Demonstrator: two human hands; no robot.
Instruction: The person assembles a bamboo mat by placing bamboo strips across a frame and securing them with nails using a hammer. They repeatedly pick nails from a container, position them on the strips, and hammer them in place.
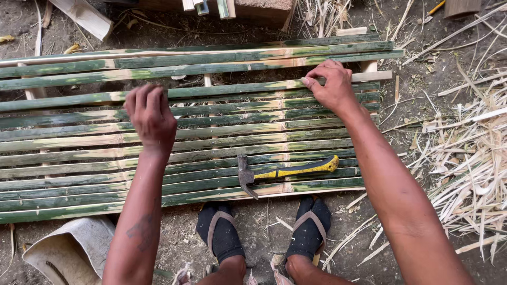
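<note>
Both hands are pressing down on the same bamboo slat [232,89], the one lying just below the gap in the panel. Left hand [152,116] is curling over it with knuckles up, fingers folded over the far edge. Can't tell whether it's actually clamping the slat or only pushing on it. Right hand [330,84] is lying flatter, fingertips [317,79] resting on the slat's top face near its right end, thumb tucked toward the body. That one is an open-handed press, nothing enclosed.

The slat is running left to right between the two hands and past both, sitting across the wooden cross battens [369,66]. One batten end is poking out just right of the right hand.

Beyond the hands, across the gap, three more green slats [211,58] are lying tight together. On the near side of the hands, the rest of the slat panel [222,153] is sitting packed edge to edge.

Hammer [285,171] with yellow-and-black handle is lying on the panel, nearer the body than both hands, roughly between them, head pointing left. Neither hand is touching it.

Two feet in black socks and sandals [222,232] are standing just below the panel's near edge. Bamboo shavings [470,158] are piling up well right of the right forearm. A pale curved sheet [68,248] is lying on the dirt left of the left forearm.
</note>
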